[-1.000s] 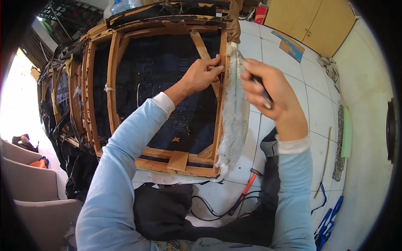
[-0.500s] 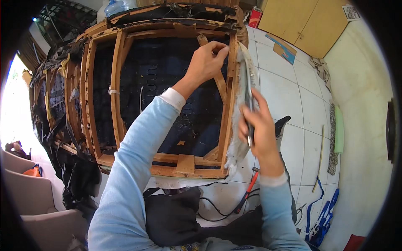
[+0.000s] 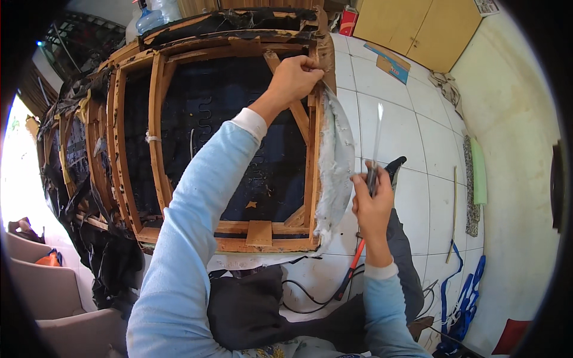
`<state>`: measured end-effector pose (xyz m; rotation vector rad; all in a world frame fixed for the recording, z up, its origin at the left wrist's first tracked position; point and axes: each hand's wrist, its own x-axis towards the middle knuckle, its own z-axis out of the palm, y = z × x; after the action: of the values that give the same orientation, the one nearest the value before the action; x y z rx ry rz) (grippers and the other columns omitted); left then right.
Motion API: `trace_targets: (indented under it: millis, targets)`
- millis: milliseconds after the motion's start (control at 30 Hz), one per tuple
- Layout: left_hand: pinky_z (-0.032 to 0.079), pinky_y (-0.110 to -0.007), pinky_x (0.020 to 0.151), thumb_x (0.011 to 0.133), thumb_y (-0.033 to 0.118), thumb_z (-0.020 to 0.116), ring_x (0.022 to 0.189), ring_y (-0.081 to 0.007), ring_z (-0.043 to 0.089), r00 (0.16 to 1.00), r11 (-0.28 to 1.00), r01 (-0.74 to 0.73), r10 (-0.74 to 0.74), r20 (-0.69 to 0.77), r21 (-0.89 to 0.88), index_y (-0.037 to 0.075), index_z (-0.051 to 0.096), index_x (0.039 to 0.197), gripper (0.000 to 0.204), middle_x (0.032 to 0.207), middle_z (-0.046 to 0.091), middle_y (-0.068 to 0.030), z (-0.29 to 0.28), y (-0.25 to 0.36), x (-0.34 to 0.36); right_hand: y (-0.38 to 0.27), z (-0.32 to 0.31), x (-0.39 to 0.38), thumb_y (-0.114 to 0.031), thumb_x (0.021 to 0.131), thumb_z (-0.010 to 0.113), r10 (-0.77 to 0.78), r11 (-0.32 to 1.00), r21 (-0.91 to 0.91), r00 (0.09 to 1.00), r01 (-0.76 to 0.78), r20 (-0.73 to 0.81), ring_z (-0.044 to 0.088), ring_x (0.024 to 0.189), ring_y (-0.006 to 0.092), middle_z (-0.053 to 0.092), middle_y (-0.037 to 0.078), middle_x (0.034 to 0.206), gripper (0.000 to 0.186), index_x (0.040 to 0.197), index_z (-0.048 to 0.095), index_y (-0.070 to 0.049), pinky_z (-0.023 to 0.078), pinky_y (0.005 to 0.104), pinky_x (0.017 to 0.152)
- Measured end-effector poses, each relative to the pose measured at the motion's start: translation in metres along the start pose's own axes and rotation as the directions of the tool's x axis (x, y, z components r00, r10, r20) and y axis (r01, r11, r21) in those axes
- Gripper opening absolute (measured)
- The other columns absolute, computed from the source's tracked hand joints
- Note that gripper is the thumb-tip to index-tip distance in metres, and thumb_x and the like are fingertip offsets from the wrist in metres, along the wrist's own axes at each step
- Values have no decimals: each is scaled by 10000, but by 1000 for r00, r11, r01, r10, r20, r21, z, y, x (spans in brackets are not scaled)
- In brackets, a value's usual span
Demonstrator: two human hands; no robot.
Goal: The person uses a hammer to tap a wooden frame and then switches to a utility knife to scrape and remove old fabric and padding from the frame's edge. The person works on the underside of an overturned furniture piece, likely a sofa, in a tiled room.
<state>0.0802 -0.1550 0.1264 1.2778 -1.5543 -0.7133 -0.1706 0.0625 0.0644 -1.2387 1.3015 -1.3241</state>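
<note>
An upturned sofa's wooden frame (image 3: pixel 156 119) fills the centre, with black cloth (image 3: pixel 230 155) and wavy springs inside it. At its far right corner, my left hand (image 3: pixel 295 79) is closed, pinching the upper end of a whitish fabric strip (image 3: pixel 335 170) with fluffy padding. That strip hangs along the frame's right side and bows outward. To the right of it, over the floor, my right hand (image 3: pixel 375 209) grips a screwdriver (image 3: pixel 377 140) by its dark handle. The screwdriver's bare shaft points up and away, apart from the fabric.
A red-handled hammer (image 3: pixel 351 268) and a black cable lie on the tiled floor near my legs. Blue straps (image 3: pixel 465 304) and a green roll (image 3: pixel 478 170) are along the right wall. Grey chairs (image 3: pixel 48 286) stand at left; a yellow cabinet (image 3: pixel 418 30) is at the back.
My right hand has drawn the screwdriver rightward, away from the frame's edge. My left hand has stayed near the corner, and the fabric strip now bulges farther outward. The view has shifted slightly.
</note>
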Motion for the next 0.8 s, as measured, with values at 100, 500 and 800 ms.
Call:
trace_targets:
  millis: [100, 500, 800]
  targets:
    - [597, -322, 836, 996, 307, 817, 916, -180, 770, 997, 997, 69, -68, 24, -45, -44, 796, 1166, 391, 1003, 823, -117, 6, 8, 1, -23, 8, 22, -87, 1051, 781, -188, 981, -41, 982, 190, 32, 604, 767, 39, 715, 36, 998, 460, 1450, 595, 48, 460, 206, 636]
    - [528, -332, 730, 1068, 361, 705, 769, -141, 659, 998, 989, -65, 62, 25, 132, -17, 793, 1045, 388, 799, 728, -79, 15, 27, 7, -12, 22, 22, -37, 1067, 709, -227, 964, -131, 973, 231, 47, 656, 838, 101, 752, 103, 1031, 424, 1481, 635, 13, 521, 257, 729]
    - [529, -321, 779, 1058, 384, 749, 830, -126, 661, 993, 998, 31, -36, 115, 49, 6, 818, 1096, 387, 898, 755, -43, -1, 28, 15, -19, 45, 63, -19, 1032, 689, -421, 854, -302, 904, 424, 80, 807, 1164, 358, 788, 269, 1305, 408, 1437, 711, 17, 610, 394, 995]
